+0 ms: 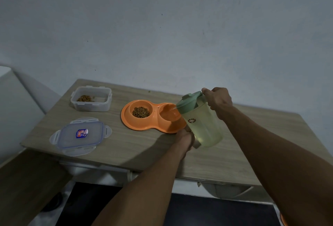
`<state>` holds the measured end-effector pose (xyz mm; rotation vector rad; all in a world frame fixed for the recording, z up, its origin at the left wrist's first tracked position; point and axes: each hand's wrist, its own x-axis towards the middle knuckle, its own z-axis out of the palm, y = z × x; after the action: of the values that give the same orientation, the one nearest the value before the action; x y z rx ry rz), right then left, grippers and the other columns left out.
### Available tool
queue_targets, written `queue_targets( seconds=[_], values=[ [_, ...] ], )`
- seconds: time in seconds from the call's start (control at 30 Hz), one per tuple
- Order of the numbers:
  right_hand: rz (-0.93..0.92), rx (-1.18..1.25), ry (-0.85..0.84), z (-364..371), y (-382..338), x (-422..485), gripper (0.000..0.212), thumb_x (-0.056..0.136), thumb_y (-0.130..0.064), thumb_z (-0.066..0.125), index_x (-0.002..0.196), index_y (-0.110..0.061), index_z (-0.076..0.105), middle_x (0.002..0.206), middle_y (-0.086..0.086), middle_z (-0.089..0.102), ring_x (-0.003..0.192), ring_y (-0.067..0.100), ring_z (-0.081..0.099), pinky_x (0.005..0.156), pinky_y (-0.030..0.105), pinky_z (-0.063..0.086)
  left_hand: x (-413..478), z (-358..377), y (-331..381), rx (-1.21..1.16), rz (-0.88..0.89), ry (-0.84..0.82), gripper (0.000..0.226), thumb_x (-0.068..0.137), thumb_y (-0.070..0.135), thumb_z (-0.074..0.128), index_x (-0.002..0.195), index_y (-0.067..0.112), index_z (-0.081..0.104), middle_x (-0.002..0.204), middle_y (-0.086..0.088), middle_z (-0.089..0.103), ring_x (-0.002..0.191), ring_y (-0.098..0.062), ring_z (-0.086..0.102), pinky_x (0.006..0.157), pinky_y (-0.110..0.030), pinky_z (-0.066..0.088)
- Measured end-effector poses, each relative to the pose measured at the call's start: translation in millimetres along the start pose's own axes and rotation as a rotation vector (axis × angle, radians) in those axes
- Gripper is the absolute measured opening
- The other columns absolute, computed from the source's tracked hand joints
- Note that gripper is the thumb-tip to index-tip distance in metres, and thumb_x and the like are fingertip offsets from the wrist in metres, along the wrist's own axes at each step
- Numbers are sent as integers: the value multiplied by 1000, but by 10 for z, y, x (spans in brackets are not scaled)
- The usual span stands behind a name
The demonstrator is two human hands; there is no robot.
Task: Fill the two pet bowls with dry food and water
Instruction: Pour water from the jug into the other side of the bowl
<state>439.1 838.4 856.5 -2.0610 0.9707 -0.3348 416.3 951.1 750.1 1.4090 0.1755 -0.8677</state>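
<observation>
An orange double pet bowl (129, 119) lies on the wooden table. Its left bowl holds brown dry food (141, 112). Over its right bowl (168, 113) a pale green jug (203, 125) with a green lid is tilted left, and a thin stream of water runs from its spout into the bowl. My right hand (219, 100) grips the jug at its handle near the lid. My left hand (185, 138) holds the jug from below at its base; its fingers are hidden behind the jug.
A clear plastic container (91, 98) with a little dry food stands at the back left of the table (126, 144). Its clear lid (80, 135) with blue seal lies flat near the front left edge. A wall rises right behind the table.
</observation>
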Motion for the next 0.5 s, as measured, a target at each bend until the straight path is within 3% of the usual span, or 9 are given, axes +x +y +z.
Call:
queue_targets(
  seconds=[0.1,0.2,0.27,0.33,0.5],
  values=[
    [-2,1,5,-13,-4,1,39,85,-47,61,76,-9,62,88,15,69,79,33,64,76,38,53,-8,-17,-23,24,28,-24,27,88,3,47,106,19,59,95,0,61,68,-14,51,54,-23,36],
    [0,-6,2,-19,-5,-3,37,86,-46,61,77,-11,61,88,14,68,83,34,66,77,39,54,-3,8,4,15,3,11,36,91,4,46,124,14,58,118,-9,65,83,-21,61,59,-26,39],
    [2,-7,-1,-19,-9,-5,36,87,-46,61,76,-12,61,89,15,68,83,34,67,79,40,54,-13,26,11,7,0,22,39,91,2,45,126,11,58,129,-11,63,89,-23,62,62,-26,40],
    [2,-9,0,-25,-11,-9,35,86,-46,61,76,-12,60,89,15,69,84,35,67,80,41,54,0,28,-8,38,16,3,39,89,2,46,124,13,59,125,-10,64,101,-26,62,67,-26,41],
    [8,-20,-1,-32,-26,-17,37,85,-46,60,77,-11,62,88,15,69,85,36,67,81,43,55,-21,-14,-4,87,36,-21,35,89,4,46,118,18,60,93,2,59,76,-14,53,53,-20,38]
  ],
)
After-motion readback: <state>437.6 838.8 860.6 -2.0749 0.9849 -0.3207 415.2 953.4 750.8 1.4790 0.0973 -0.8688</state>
